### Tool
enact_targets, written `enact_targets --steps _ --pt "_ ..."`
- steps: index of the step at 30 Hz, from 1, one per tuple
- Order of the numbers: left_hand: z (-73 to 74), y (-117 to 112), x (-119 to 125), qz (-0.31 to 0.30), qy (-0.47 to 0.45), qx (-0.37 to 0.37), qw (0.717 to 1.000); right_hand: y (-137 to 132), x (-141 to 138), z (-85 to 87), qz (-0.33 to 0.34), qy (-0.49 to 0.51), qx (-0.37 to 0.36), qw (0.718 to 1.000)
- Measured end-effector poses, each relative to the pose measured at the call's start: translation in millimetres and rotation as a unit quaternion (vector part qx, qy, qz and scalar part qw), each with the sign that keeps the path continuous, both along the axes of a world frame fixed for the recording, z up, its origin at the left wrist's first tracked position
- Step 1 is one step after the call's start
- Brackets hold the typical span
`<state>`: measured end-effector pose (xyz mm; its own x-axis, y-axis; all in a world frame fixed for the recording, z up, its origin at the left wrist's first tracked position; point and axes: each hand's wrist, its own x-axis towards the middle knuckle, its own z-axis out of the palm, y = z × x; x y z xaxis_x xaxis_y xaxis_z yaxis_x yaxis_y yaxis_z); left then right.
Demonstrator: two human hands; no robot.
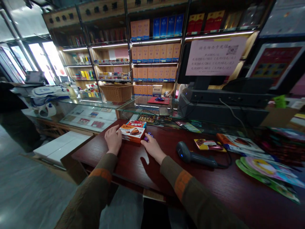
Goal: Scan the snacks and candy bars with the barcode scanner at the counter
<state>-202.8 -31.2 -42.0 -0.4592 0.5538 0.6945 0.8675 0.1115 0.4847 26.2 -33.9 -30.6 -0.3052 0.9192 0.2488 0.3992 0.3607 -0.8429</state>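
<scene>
A short stack of flat snack boxes lies on the dark red wooden desk. Its top box is white and orange with a brown treat pictured on it, and a red pack shows at the back. My left hand is against the left side of the stack, fingers curled round the edge. At the right side my right hand grips the near corner with the thumb in front. Just behind the right fingers a small purple item shows; whether the hand touches it I cannot tell.
A barcode scanner lies right of my hands, near a yellow and maroon pack. Further right are more boxes and green cards. A monitor stands behind. Glass counters, a wicker basket and a white carton are left.
</scene>
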Motion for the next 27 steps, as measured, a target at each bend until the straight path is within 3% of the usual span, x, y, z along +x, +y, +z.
enact_targets --steps 10,16,21,27 --pt "10.5 2.9 53.3 -0.082 0.056 -0.003 0.995 1.3 43.4 37.3 -0.019 -0.141 0.097 0.985" --pt "20.8 9.8 93.1 -0.147 0.079 0.000 0.986 5.5 77.4 52.7 -0.037 -0.165 0.134 0.976" --pt "30.4 16.0 131.5 -0.189 0.092 0.006 0.978 8.8 112.1 58.7 -0.065 -0.174 0.140 0.972" --pt "34.8 18.2 177.8 -0.243 0.072 -0.026 0.967 7.3 162.6 54.6 -0.109 -0.159 0.129 0.973"
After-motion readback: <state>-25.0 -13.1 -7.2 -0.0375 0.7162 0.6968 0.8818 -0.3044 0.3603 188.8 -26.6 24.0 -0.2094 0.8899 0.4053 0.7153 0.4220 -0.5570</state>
